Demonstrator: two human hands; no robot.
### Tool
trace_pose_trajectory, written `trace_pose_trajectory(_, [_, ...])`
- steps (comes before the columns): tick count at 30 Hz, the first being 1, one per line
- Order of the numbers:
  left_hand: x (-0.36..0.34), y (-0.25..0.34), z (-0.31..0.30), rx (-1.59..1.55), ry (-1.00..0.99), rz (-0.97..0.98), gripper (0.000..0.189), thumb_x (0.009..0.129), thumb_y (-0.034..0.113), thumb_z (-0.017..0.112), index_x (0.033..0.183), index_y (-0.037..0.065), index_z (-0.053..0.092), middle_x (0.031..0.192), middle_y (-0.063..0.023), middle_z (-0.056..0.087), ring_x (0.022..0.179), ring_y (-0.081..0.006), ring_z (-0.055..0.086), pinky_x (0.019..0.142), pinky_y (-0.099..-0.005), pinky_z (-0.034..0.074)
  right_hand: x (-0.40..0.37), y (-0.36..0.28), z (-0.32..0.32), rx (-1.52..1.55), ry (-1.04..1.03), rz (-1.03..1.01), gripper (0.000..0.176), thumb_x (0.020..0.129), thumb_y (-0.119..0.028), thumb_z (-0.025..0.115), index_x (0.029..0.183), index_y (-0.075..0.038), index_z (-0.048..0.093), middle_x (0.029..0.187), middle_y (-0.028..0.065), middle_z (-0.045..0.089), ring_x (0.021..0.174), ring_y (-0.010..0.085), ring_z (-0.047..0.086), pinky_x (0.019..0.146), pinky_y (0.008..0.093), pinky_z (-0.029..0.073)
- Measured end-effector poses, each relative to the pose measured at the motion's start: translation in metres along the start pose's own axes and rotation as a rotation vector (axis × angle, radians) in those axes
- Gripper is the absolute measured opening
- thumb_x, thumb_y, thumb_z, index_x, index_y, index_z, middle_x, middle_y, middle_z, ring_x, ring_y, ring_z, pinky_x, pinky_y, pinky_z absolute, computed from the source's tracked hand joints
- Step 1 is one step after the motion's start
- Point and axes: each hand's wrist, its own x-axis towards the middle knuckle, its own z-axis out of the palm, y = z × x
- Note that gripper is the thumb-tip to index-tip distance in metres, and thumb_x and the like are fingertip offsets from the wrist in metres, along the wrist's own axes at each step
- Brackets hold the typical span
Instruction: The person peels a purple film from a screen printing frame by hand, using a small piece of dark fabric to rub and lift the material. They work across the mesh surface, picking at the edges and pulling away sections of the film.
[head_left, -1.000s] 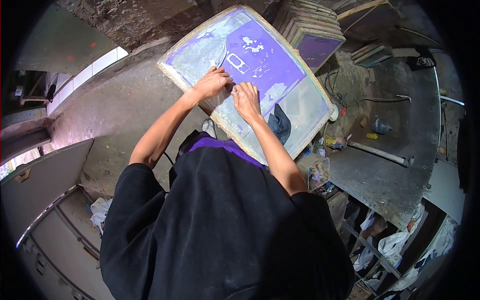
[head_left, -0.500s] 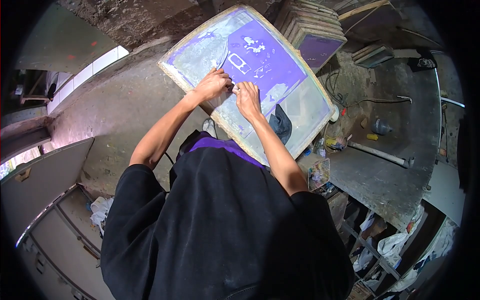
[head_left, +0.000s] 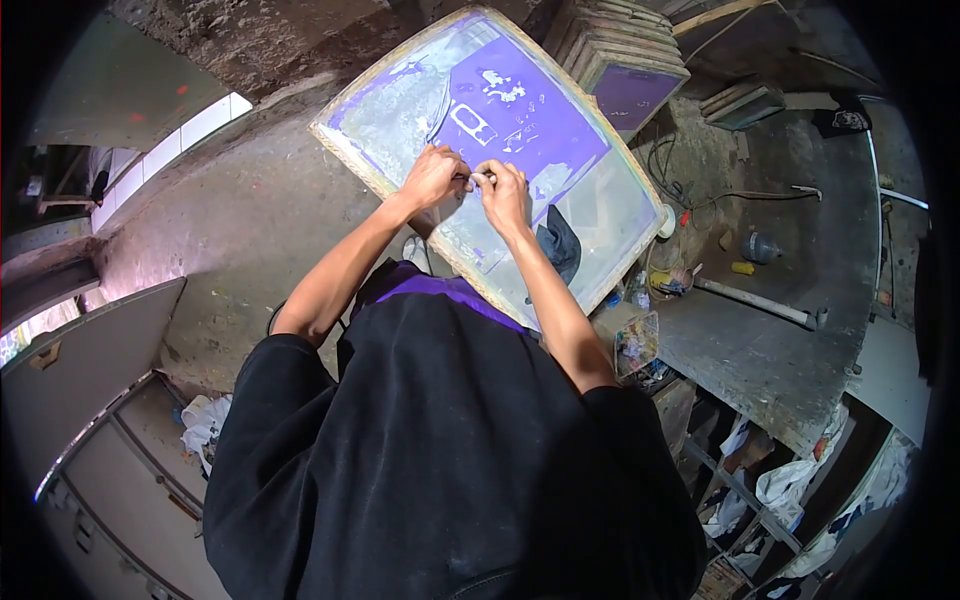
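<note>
A wood-framed screen (head_left: 590, 215) with a purple coated area and pale patches lies tilted in front of me. Above its near left part, my left hand (head_left: 436, 178) has its fingers closed on something small and dark that I cannot make out. Close beside it on the right, my right hand (head_left: 500, 192) pinches a small pale thing, too small to name. The fingertips of both hands nearly meet. A dark cloth (head_left: 560, 247) lies on the screen, right of my right forearm.
More frames (head_left: 632, 90) are stacked beyond the screen on the right. A dark worktop (head_left: 760, 350) at the right holds a pale tube (head_left: 755, 303), a clear bottle (head_left: 762, 248) and a yellow object (head_left: 742, 268). A grey panel (head_left: 90, 370) stands at the left.
Both hands have shifted slightly right, still close together, and the small pale thing at my right fingers shows more clearly. The dark cloth has stayed in place on the screen.
</note>
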Motion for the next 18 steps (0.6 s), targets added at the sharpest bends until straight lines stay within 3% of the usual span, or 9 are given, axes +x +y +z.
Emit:
trace_pose_trajectory(6, [0.006, -0.007, -0.001, 0.003, -0.016, 0.04, 0.016, 0.08, 0.019, 0.08, 0.093, 0.01, 0.081, 0.092, -0.0123, 0.076, 0.101, -0.0319, 0.067, 0.091, -0.0494, 0.045, -0.021, -0.006, -0.017, -0.181, 0.076, -0.197, 0.013, 0.087, -0.012, 0.076, 0.099, -0.008, 0.075, 0.092, 0.0096, 0.069, 0.094, 0.0277, 0.062, 0.087, 0.0425, 0.043])
trace_pose_trajectory(13, [0.007, 0.001, -0.011, 0.027, -0.087, -0.025, 0.018, 0.081, 0.018, 0.079, 0.097, 0.011, 0.08, 0.092, -0.0107, 0.075, 0.103, -0.0324, 0.067, 0.094, -0.0481, 0.045, -0.028, 0.007, 0.002, -0.241, 0.061, -0.156, 0.011, 0.086, -0.012, 0.074, 0.096, -0.006, 0.074, 0.094, 0.0104, 0.07, 0.095, 0.03, 0.062, 0.088, 0.0436, 0.042])
trace_pose_trajectory(18, [0.004, 0.01, -0.014, -0.033, -0.027, -0.006, 0.023, 0.08, 0.019, 0.08, 0.102, 0.011, 0.079, 0.095, -0.0084, 0.073, 0.104, -0.0318, 0.066, 0.094, -0.0471, 0.044, -0.021, 0.01, 0.001, -0.203, 0.033, -0.093, 0.011, 0.088, -0.014, 0.069, 0.094, -0.007, 0.075, 0.092, 0.0101, 0.071, 0.095, 0.0302, 0.064, 0.088, 0.0444, 0.042])
